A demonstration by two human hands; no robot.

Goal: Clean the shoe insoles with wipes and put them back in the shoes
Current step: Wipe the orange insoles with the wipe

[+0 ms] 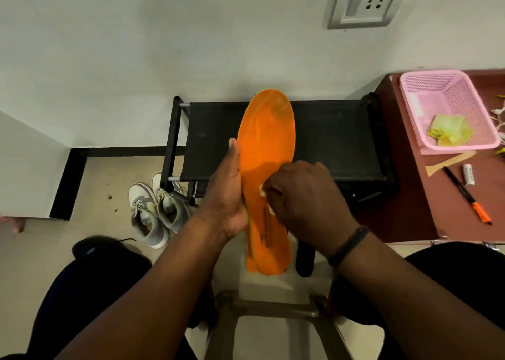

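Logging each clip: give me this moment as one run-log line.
stage: wiping insole | left hand: holds orange insole by edge | right hand: presses white wipe on insole | grey shoes: on floor

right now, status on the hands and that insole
Left hand grips orange insole at its edge. Right hand pinches white wipe against it. Nothing in the way.

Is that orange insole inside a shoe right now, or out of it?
Out. The left hand holds the orange insole in the air while the right hand presses a wipe on it.
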